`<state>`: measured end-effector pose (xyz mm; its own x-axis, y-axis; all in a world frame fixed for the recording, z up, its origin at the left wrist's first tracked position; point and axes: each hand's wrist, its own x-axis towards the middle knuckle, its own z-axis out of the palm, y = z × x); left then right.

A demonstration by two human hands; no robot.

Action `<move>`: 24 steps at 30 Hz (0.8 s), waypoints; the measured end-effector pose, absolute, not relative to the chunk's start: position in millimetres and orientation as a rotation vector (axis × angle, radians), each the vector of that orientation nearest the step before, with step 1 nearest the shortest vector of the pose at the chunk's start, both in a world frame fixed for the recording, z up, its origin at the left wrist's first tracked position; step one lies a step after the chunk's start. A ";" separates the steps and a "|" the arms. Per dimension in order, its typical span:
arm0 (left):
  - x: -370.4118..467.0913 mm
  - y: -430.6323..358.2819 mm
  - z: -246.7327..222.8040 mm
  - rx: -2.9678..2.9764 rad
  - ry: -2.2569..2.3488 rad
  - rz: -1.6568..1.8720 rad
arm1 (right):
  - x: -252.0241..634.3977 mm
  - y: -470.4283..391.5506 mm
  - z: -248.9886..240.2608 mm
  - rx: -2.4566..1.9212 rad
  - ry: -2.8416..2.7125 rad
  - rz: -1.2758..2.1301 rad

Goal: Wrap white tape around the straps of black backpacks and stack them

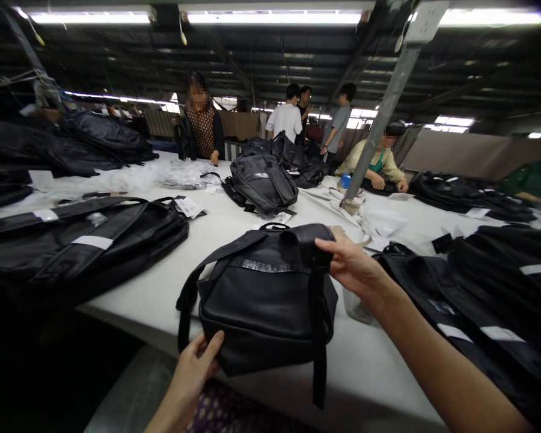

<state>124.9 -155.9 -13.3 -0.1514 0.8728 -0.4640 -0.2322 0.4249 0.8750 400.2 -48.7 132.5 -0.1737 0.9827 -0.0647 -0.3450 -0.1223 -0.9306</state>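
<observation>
1. black backpack (264, 307) lies flat on the near edge of the white table (234, 231), its lower end slightly overhanging the near edge.
2. left hand (198, 364) grips the near-left bottom corner of the backpack; thumb on top, fingers curled underneath, out of view.
3. right hand (349, 261) is closed around the padded top flap (306, 243) at the far-right end of the backpack, thumb on the upper side.
4. one shoulder strap (318, 337) runs down the right side of the backpack and hangs past the table edge; another strap (193, 288) loops off its left side.
5. a strip of clear tape or label (265, 266) sits across the upper front of the backpack; text unreadable.
6. left of it, well apart: a pile of flat black bags (85, 240) with white labels.
7. right of it, just beside the right forearm: more flat black bags (491, 300) with white labels.
8. far centre of the table: an upright black backpack (264, 180), paper tags (189, 207) near it.
9. far left: clear plastic wrappers (184, 174) on the table.
10. a grey metal post (383, 114) rises at a tilt from the table, right of centre.
11. far side: a person in a patterned top (202, 129) stands at the table; a seated person in a pale top (379, 165) rests hands on it; others stand behind.
</observation>
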 end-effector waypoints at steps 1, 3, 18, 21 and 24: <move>128.7 -160.2 -21.8 0.609 1.392 1.103 | 396.8 -45.3 131.2 -0.912 -0.978 1.504; 132.6 -168.0 -36.9 0.629 1.381 1.129 | 394.5 -45.8 112.0 -1.029 -0.894 1.572; 195.8 -103.0 55.8 1.337 0.942 1.021 | 412.5 -57.2 115.0 -1.014 -0.861 1.706; 231.3 -84.3 59.6 1.253 0.675 0.947 | 409.9 -59.4 120.5 -0.980 -0.927 1.695; 247.6 -67.6 69.7 1.182 0.456 0.915 | 409.6 -60.6 120.3 -0.963 -1.069 1.606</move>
<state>247.6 -67.6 69.7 0.5759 0.8041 0.1475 -0.3664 0.0926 0.9258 409.6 -60.6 120.3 -0.2427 0.9646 -0.1032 -0.2774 -0.1709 -0.9454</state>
